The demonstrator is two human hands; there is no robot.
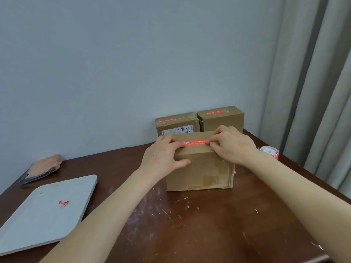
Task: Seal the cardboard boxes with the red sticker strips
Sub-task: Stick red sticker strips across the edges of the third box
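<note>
I see the front box (199, 168) standing on the brown table (190, 224), and I take it as my ref point. A red sticker strip (193, 142) lies across its top, near the front edge. L hand (163, 154) grips the box's top-left corner, fingers curled over the top onto the strip's L end and thumb on the front face. R hand (231, 145) sits at the top-right corner, its bent fingers and thumb pinching the strip's R end.

Just behind the front box, 2 more boxes stand side by side against the wall. The rear-left box (177, 123) and rear-right box (222, 118) each have a red strip on top. Right of the front box, past the R wrist, is the sticker roll (269, 151). Well left of it is a white tray (47, 215) w/ a red scrap (64, 203) on it.
</note>
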